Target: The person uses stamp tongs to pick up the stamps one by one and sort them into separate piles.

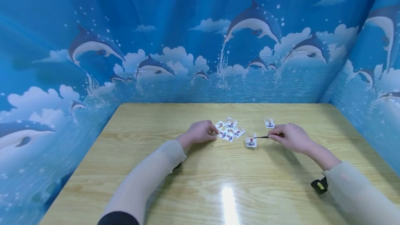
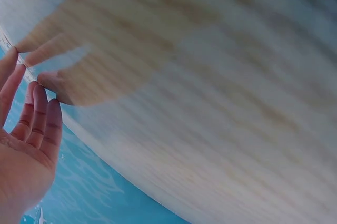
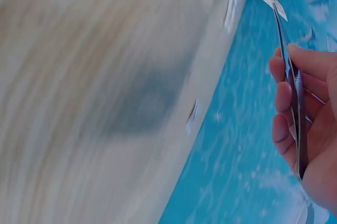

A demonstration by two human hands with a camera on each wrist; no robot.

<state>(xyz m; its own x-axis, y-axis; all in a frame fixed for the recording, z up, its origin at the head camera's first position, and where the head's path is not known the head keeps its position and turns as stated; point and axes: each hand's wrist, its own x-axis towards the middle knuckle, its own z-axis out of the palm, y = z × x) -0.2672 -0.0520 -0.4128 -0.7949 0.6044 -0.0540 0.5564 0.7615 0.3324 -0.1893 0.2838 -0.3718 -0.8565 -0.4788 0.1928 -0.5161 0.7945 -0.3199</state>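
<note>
My right hand (image 1: 291, 137) pinches a pair of dark metal tweezers (image 3: 293, 84) between thumb and fingers. Their tips hold a small white picture card (image 1: 251, 141), which in the right wrist view is raised off the tabletop. To the left, several similar cards (image 1: 230, 123) lie in a loose, overlapping pile. My left hand (image 1: 200, 132) rests at the pile's left edge, its fingertips at the nearest card. In the left wrist view its fingers (image 2: 38, 113) reach out fairly straight, fingertips down at the table surface, with no object showing between them.
Another single card (image 1: 269, 123) lies flat just beyond my right hand. The light wood-grain table (image 1: 175, 190) carries a bright light reflection near its front. Behind and beside it hangs a blue curtain (image 1: 175, 20) printed with dolphins and clouds.
</note>
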